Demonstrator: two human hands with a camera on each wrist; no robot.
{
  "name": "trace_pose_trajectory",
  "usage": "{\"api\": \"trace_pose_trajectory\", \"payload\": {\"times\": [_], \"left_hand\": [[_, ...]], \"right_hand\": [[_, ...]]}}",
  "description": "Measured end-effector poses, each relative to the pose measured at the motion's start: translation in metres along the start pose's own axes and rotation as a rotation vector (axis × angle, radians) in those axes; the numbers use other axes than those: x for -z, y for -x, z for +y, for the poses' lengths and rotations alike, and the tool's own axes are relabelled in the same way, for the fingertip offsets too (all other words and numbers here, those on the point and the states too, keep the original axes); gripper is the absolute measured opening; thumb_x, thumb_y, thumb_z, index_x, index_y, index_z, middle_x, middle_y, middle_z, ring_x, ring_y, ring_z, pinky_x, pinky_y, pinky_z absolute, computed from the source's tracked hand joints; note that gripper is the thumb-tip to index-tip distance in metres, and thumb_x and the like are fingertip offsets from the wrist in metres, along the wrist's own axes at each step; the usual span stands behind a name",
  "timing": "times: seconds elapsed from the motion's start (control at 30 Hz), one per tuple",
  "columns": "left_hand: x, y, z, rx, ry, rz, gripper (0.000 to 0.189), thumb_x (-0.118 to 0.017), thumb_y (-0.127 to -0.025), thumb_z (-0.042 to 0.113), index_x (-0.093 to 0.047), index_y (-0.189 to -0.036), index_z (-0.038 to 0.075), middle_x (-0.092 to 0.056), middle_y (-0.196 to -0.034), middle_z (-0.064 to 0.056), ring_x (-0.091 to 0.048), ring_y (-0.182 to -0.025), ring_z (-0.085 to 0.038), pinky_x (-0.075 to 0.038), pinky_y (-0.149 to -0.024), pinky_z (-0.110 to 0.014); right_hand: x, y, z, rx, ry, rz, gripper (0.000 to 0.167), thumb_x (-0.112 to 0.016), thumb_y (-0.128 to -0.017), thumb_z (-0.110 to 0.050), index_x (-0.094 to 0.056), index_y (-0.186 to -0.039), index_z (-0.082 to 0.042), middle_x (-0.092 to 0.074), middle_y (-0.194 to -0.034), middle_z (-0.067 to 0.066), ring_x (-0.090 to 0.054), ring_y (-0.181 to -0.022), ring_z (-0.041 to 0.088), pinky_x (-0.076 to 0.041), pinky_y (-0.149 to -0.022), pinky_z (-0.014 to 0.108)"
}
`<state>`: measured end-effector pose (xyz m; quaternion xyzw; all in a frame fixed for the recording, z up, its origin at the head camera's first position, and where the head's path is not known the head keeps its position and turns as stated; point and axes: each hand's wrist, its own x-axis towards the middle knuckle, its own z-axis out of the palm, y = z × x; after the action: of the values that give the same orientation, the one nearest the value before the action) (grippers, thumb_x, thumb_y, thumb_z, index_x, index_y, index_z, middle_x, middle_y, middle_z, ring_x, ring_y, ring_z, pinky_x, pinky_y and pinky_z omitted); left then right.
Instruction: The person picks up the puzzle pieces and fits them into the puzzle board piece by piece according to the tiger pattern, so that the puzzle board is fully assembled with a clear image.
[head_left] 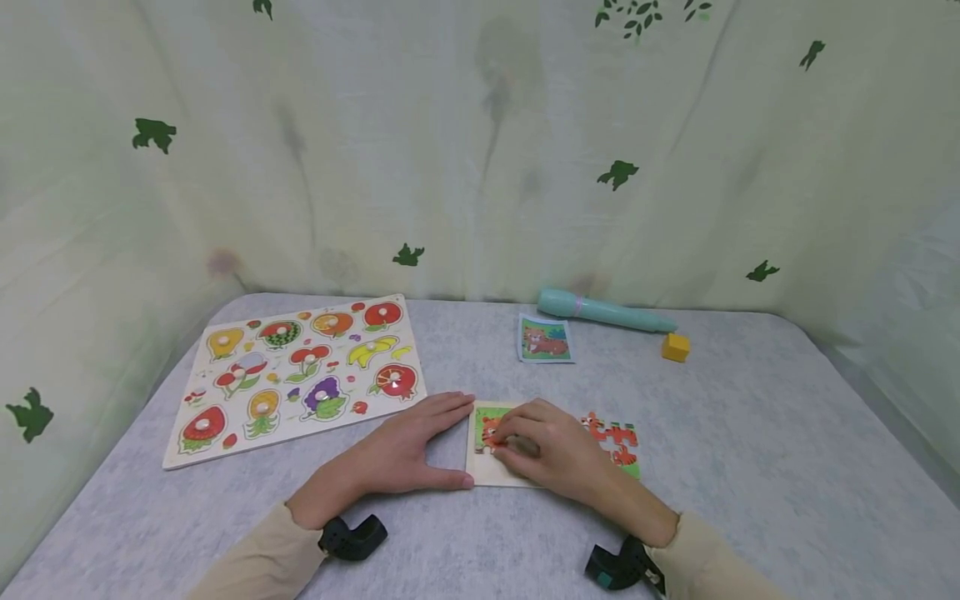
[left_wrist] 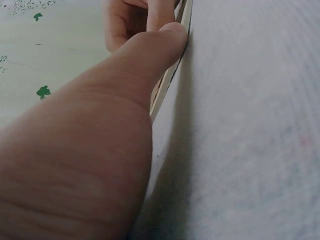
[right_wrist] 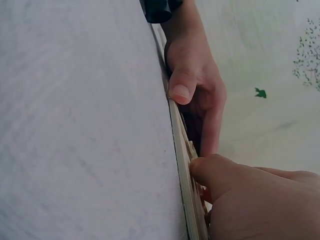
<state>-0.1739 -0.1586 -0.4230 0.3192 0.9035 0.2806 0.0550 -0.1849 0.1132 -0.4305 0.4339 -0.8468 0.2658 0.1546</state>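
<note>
A small wooden jigsaw board (head_left: pixel 495 475) lies on the table before me, with orange-and-green animal pieces on its left and right parts. My left hand (head_left: pixel 408 454) rests at the board's left edge, fingers extended, its thumb touching the near corner. Over the middle of the board, my right hand (head_left: pixel 562 454) pinches at a jigsaw piece (head_left: pixel 487 429) near the upper left, thumb and fingers together. That hand hides the board's centre. In the right wrist view, the right thumb (right_wrist: pixel 212 172) meets the piece edges just above the board.
To the left lies a large fruit knob puzzle (head_left: pixel 285 375). Farther back are a small animal picture card (head_left: pixel 545 340), a teal tapered stick (head_left: pixel 615 314) and a yellow cube (head_left: pixel 675 347). A pale curtain (head_left: pixel 480 167) hangs behind the table.
</note>
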Motion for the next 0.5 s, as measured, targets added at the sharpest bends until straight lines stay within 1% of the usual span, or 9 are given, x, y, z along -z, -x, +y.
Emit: {"api": "trace_pose_trajectory", "payload": {"times": [0.13, 0.27, 0.5], "left_hand": [[-0.0003, -0.0007, -0.0003, -0.003, -0.004, -0.002, 0.098, -0.070, -0.084, 0.072, -0.041, -0.160, 0.017, -0.037, -0.165, 0.005, -0.031, -0.154, -0.022, -0.034, -0.121, -0.054], [-0.0004, -0.0009, -0.0006, -0.001, -0.003, -0.007, 0.098, -0.070, -0.084, 0.072, -0.041, -0.160, 0.017, -0.036, -0.165, 0.005, -0.030, -0.154, -0.022, -0.034, -0.121, -0.054], [-0.0002, 0.0000, -0.0006, 0.005, -0.002, -0.011, 0.098, -0.070, -0.084, 0.072, -0.040, -0.160, 0.017, -0.036, -0.165, 0.005, -0.030, -0.155, -0.023, -0.033, -0.121, -0.054]], "right_hand": [[-0.0003, 0.0005, -0.0003, -0.012, 0.014, -0.005, 0.009, -0.081, -0.091, -0.026, -0.079, -0.099, -0.024, -0.072, -0.106, -0.012, -0.064, -0.105, 0.006, -0.057, -0.088, 0.029], [-0.0008, 0.0006, -0.0003, -0.002, 0.020, -0.002, 0.008, -0.081, -0.091, -0.027, -0.079, -0.099, -0.024, -0.072, -0.106, -0.011, -0.064, -0.105, 0.007, -0.057, -0.088, 0.029], [-0.0006, -0.0003, -0.0011, 0.012, 0.035, 0.001, 0.006, -0.081, -0.091, -0.026, -0.080, -0.097, -0.024, -0.073, -0.102, -0.012, -0.064, -0.100, 0.006, -0.056, -0.085, 0.027]]}}
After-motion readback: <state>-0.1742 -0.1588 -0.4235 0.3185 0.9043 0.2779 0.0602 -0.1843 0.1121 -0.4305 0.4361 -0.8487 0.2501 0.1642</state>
